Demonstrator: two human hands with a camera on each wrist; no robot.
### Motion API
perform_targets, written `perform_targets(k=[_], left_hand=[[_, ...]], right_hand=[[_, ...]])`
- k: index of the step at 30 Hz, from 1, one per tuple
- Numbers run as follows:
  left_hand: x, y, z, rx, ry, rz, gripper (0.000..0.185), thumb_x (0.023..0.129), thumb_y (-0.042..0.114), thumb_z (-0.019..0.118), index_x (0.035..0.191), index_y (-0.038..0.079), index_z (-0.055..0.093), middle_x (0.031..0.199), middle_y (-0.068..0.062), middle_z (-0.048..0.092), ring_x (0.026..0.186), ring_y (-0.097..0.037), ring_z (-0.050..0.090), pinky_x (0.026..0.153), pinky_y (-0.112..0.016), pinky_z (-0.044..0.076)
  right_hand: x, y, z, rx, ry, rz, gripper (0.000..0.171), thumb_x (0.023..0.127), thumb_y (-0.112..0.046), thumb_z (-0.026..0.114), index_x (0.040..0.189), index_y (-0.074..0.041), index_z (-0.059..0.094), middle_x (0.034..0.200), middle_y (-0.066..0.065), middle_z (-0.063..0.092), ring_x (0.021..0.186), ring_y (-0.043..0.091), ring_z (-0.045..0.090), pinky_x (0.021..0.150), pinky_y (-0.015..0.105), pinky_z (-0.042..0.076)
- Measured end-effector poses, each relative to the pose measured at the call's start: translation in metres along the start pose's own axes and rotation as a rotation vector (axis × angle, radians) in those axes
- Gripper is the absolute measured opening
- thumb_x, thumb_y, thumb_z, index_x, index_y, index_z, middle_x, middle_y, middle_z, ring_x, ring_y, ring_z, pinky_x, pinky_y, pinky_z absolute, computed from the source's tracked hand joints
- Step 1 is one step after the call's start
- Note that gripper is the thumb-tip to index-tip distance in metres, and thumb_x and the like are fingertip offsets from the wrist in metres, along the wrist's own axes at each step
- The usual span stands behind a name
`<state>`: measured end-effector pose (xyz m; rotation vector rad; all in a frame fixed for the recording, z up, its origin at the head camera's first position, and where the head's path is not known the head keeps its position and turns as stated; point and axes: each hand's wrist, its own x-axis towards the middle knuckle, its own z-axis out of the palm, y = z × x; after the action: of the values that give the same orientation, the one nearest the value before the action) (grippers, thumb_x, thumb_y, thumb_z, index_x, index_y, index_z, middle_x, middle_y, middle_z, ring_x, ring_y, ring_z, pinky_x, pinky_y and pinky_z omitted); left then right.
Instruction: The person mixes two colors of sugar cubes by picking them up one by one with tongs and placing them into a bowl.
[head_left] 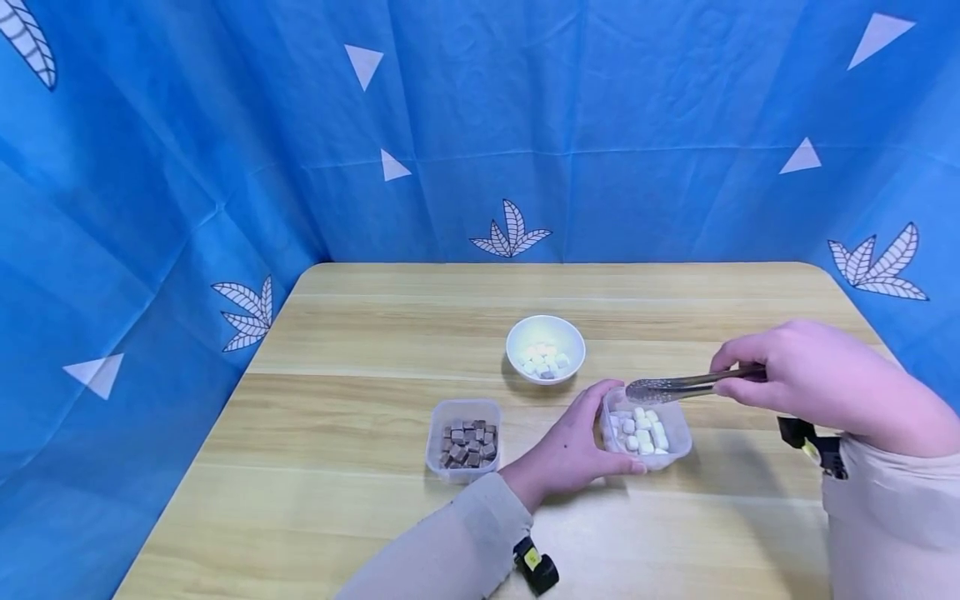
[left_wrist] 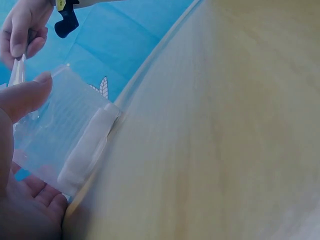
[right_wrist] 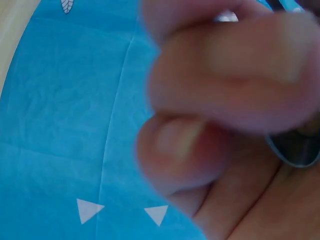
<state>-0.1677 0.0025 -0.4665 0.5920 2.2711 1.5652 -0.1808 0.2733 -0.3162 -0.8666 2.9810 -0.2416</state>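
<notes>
In the head view my left hand (head_left: pixel 564 454) grips a clear plastic container (head_left: pixel 683 443) from its left side, thumb at the near wall and fingers at the far one. Small white marshmallow-like pieces (head_left: pixel 643 432) lie inside it. My right hand (head_left: pixel 817 385) holds metal tongs (head_left: pixel 667 388), their tips above the container's far rim; whether anything is between them I cannot tell. The left wrist view shows the container (left_wrist: pixel 55 125) from the side, between thumb and fingers. Curled fingers (right_wrist: pixel 220 75) fill much of the right wrist view, with part of the tongs (right_wrist: pixel 295 147) behind.
A white bowl (head_left: pixel 517 367) with several pale pieces stands behind the left hand. Left of that hand is a second clear container (head_left: pixel 435 446) holding brown cubes (head_left: pixel 468 446). All stand on a wooden table (head_left: pixel 322 475), with a blue patterned cloth (head_left: pixel 465 108) hanging behind.
</notes>
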Motion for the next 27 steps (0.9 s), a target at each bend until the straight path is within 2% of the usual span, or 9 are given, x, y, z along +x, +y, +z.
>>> perform_targets(k=[5,10,16,24,27], left_hand=[[0.001,-0.001,0.000,-0.001,0.001,0.007,0.103,0.072,0.033,0.093,0.155,0.033,0.032,0.152,0.013,0.038,0.136,-0.008,0.039,0.117,-0.038,0.029],[0.001,-0.003,0.000,-0.017,-0.005,0.035,0.102,0.073,0.031,0.092,0.155,0.032,0.032,0.150,0.012,0.040,0.133,-0.007,0.041,0.115,-0.035,0.030],[0.001,-0.004,0.000,-0.024,-0.004,0.041,0.101,0.073,0.031,0.092,0.155,0.032,0.032,0.150,0.013,0.042,0.135,-0.006,0.040,0.116,-0.036,0.029],[0.000,-0.002,0.000,-0.033,-0.005,0.015,0.101,0.073,0.031,0.092,0.155,0.033,0.033,0.151,0.012,0.039,0.137,-0.008,0.039,0.116,-0.037,0.029],[0.000,-0.001,0.000,-0.028,-0.007,0.015,0.101,0.073,0.031,0.092,0.155,0.033,0.032,0.152,0.011,0.038,0.137,-0.008,0.038,0.116,-0.037,0.029]], right_hand=[[0.010,-0.008,0.010,0.010,-0.103,0.045,0.015,0.087,-0.036,0.077,0.101,-0.031,0.074,0.070,-0.022,0.056,0.057,0.001,0.046,0.056,0.028,0.042],[0.023,-0.018,0.023,-0.006,-0.150,0.039,0.011,0.084,-0.033,0.078,0.094,-0.030,0.074,0.070,-0.018,0.056,0.059,0.006,0.046,0.056,0.031,0.042],[0.024,-0.024,0.025,-0.026,-0.120,-0.018,0.012,0.084,-0.031,0.080,0.083,-0.035,0.068,0.069,-0.020,0.054,0.057,0.005,0.044,0.054,0.030,0.040],[0.009,-0.021,0.009,-0.015,-0.043,-0.046,0.011,0.085,-0.029,0.080,0.094,-0.031,0.073,0.077,-0.024,0.060,0.058,-0.003,0.046,0.055,0.028,0.044],[0.001,-0.018,0.002,-0.004,-0.028,-0.036,0.013,0.086,-0.032,0.080,0.097,-0.032,0.072,0.071,-0.025,0.056,0.056,-0.005,0.043,0.053,0.025,0.042]])
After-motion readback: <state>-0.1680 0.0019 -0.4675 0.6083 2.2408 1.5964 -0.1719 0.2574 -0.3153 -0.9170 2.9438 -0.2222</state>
